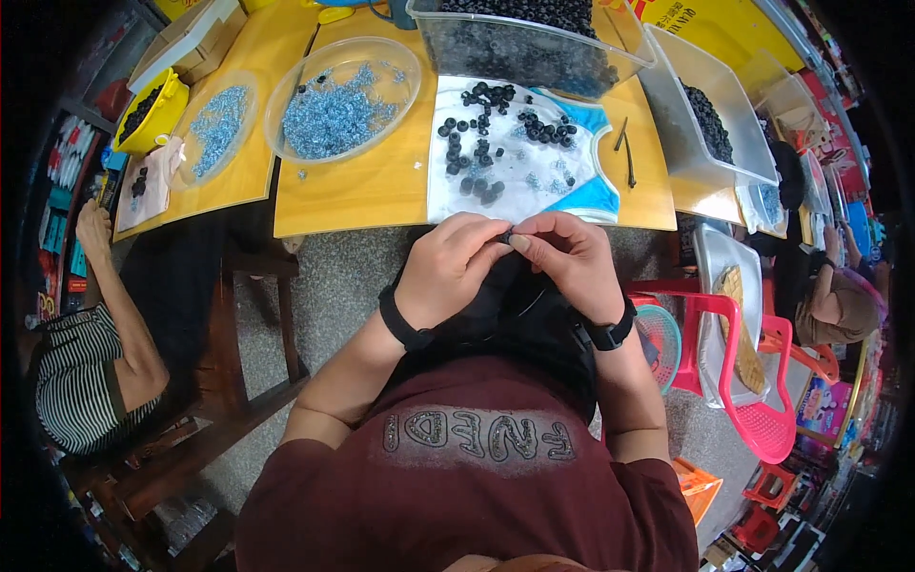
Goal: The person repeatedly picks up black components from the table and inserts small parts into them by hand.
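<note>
My left hand (440,262) and my right hand (575,257) meet just off the front edge of the table, fingertips pinched together. Between them is a small black piece (507,235), mostly covered by my fingers, like the small round black knobs (492,95) on the table. Those knobs lie scattered in groups on a white cloth with blue trim (596,191), straight ahead of my hands. Small clear bluish parts (543,179) are sprinkled among them on the cloth.
A round clear tray (276,119) of bluish parts stands left of the cloth. Behind it sits a clear bin (496,59) of black knobs, with another bin (667,57) at right. Two thin black sticks (629,162) lie between. People sit at both sides; a pink chair (729,381) stands right.
</note>
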Demonstrator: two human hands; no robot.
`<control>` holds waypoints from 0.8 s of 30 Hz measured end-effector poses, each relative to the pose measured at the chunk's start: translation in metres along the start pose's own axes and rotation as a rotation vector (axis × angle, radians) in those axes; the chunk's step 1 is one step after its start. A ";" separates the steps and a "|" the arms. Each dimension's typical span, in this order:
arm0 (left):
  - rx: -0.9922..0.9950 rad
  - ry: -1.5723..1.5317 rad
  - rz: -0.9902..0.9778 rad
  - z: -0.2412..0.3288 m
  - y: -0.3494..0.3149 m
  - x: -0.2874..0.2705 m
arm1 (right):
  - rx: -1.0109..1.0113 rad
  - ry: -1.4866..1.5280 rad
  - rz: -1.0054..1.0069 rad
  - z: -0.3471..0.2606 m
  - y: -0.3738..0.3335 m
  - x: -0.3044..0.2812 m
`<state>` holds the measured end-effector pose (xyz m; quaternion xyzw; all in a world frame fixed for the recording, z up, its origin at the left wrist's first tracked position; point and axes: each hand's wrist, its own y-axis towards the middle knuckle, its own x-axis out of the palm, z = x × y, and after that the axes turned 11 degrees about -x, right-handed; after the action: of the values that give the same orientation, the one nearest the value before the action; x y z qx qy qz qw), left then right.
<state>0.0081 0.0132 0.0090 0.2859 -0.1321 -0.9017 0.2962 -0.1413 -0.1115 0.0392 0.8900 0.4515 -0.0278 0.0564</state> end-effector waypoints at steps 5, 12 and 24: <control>0.008 0.003 0.008 -0.003 0.000 0.001 | -0.016 0.099 -0.002 0.009 0.001 0.001; -0.045 -0.066 -0.022 0.001 -0.002 0.001 | 0.145 0.630 0.020 0.028 -0.003 0.003; -0.004 0.003 -0.032 0.005 -0.002 -0.001 | 0.267 0.894 -0.038 0.043 -0.012 0.027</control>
<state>0.0048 0.0160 0.0121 0.2888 -0.1252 -0.9061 0.2826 -0.1344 -0.0880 -0.0067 0.8057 0.4402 0.2998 -0.2594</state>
